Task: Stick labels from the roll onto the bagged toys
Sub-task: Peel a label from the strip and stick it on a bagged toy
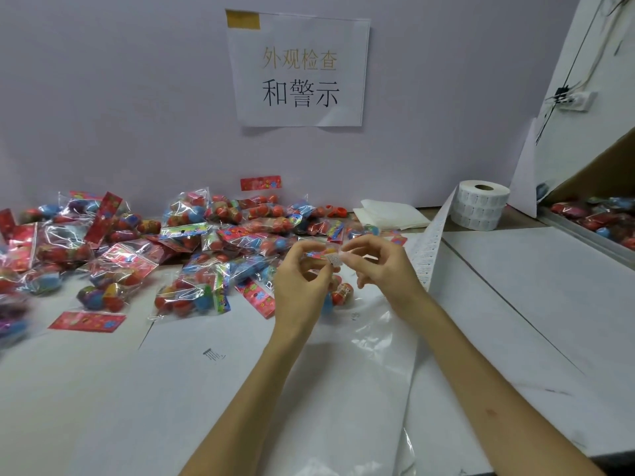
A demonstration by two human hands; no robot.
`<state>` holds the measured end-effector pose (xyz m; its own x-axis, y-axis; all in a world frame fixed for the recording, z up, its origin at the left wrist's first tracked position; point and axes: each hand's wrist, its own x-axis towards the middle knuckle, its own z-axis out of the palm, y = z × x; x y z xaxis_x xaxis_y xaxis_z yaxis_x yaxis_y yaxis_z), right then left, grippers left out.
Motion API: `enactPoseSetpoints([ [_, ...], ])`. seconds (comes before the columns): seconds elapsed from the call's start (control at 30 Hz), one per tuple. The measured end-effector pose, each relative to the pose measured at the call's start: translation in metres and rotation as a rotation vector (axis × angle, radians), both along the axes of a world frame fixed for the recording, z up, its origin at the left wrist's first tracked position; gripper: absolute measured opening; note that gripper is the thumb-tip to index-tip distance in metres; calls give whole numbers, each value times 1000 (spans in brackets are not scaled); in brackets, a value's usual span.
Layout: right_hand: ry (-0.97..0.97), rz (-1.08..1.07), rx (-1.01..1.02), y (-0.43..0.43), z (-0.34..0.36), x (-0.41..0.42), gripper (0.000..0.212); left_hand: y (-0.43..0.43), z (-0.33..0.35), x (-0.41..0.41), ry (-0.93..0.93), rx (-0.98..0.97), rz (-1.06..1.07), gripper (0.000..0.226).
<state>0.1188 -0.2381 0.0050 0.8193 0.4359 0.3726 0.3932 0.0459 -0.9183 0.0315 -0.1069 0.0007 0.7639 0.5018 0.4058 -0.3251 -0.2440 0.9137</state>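
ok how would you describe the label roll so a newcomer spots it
From the paper sign on the back wall, drop to the table and look right. The label roll stands on end beside a folded white cloth; unlike it, the roll is a cylinder with a hollow core and a printed strip trailing off.

You work at a packing spot in a workshop: a printed sign (298, 68) on the wall (103, 97) at 12 o'clock, heaps of bagged toys (137, 249) at 10, a label roll (480, 205) at 2.
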Motion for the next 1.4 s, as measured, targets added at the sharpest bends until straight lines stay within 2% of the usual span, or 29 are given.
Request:
enactPoseSetpoints([
  [0.13, -86, -46, -49, 0, -2, 1, 5, -3, -3, 0, 15, 96, 18, 25],
  [0.23, -83, -107, -88, 0, -3, 4, 8, -3, -4, 1, 21, 144, 11, 36],
  [0.33, -28, -158, -45, 0, -2, 5, 9, -6, -6, 1, 21, 144, 0, 43],
  [0.5, 68, -210, 36, -2, -1, 8, 8, -1, -7, 3, 95, 44, 152, 46],
  [0.6, 125, -195, -13, 0, -3, 8, 4, 7, -9, 2, 208, 32, 291, 39],
  [0.67, 98, -196, -153, 3, -7, 8, 19, 10, -11, 0, 327, 89, 367, 34],
  [0.77, 61, -212, -359, 6, -13, 5, 48, 12, -14, 0, 463, 276, 391, 29],
  [0.9, 88, -201, -448, 8, -19, 3, 60, 10, -15, 3, 486, 340, 360, 30],
  [1.0, 96, -207, -382, 9, -18, 2, 67, 8, -13, 4, 425, 214, 275, 33],
  [1.2, 133, -266, -28, 3, -5, 4, 74, 12, -6, 5, 258, -241, 110, 50],
  [1.3, 142, -247, 85, 2, 0, 3, 77, 12, -3, 5, 302, -329, 50, 58],
  [1.4, 125, -153, 122, 1, 3, -2, 73, 12, -2, 4, 363, -492, -203, 58],
])
